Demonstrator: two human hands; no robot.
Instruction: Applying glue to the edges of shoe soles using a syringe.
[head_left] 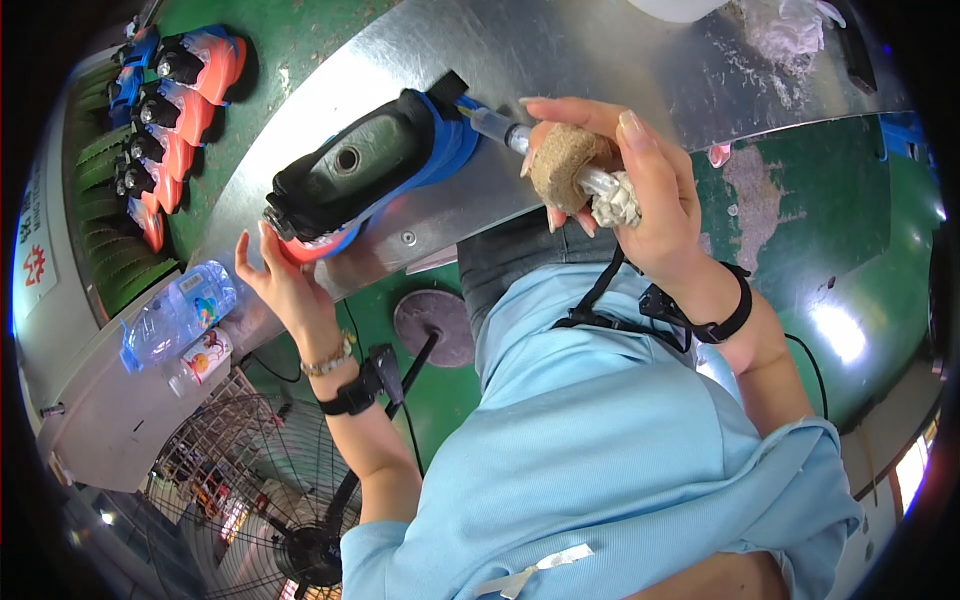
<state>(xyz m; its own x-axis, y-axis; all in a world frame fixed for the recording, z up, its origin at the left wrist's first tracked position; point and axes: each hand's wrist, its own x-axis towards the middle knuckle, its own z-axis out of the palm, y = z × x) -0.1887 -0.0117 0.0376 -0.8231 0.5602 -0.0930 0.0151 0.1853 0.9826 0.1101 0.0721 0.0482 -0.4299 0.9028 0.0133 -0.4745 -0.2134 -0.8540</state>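
A sports shoe [385, 165] with a black upper, blue sides and an orange-red front lies on the metal worktable. My left hand [285, 280] is at its near-left end, fingers curved against the orange-red part; the thumb is partly hidden. In my right hand [655, 190] is a syringe [492, 125] with a clear barrel, its thin tip pointing at the blue end of the shoe by a black tab. A brown, sponge-like ring [562, 165] surrounds the syringe inside my grip. Behind it, a crumpled whitish wad [615, 203] sits near my palm.
Several orange and blue shoes [185, 120] stand in a row at the upper left. Two plastic bottles [180, 315] lie at the table's left end, above a black fan [260, 480]. A whitish crumpled heap [785, 30] and a white container [675, 6] are at the far right.
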